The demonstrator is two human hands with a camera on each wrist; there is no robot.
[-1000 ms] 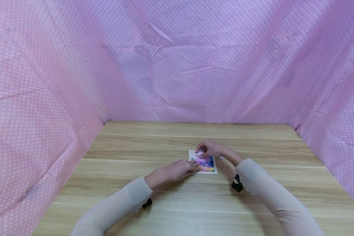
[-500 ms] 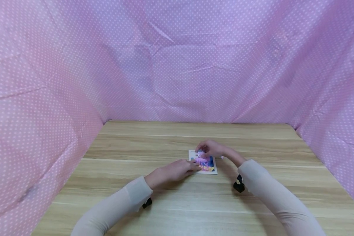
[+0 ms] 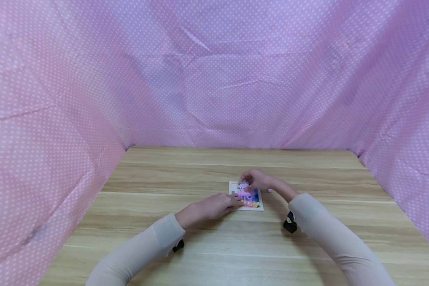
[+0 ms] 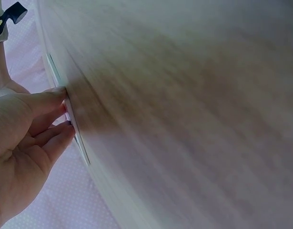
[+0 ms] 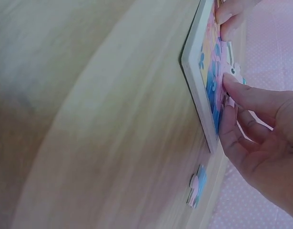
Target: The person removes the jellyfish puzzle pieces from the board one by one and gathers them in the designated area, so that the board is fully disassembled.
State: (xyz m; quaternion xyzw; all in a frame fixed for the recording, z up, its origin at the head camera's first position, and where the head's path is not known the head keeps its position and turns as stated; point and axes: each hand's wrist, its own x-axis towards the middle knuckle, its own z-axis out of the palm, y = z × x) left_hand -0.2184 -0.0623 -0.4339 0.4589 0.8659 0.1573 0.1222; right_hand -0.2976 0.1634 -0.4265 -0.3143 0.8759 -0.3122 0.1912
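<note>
A small jigsaw puzzle with a white frame (image 3: 262, 209) lies flat on the table, its picture pink, blue and yellow. My right hand (image 3: 256, 179) reaches over its far side and pinches a pink puzzle piece (image 3: 243, 187) with a printed eye. In the right wrist view the thumb (image 5: 239, 88) presses on this piece from above, close over the puzzle. From the left, my left hand (image 3: 216, 205) rests its nearly straight fingers on the puzzle's lower left part. In the left wrist view its thumb (image 4: 53, 98) touches the frame's edge.
A loose puzzle piece (image 5: 197, 186), pink and blue, lies on the table to the right of the frame. The wooden table (image 3: 186, 171) is enclosed at the back and sides by a pink dotted cloth (image 3: 214, 99).
My right hand has turned slightly and moved a little right, and the piece's printed eye has come into sight. The left hand stays where it was.
</note>
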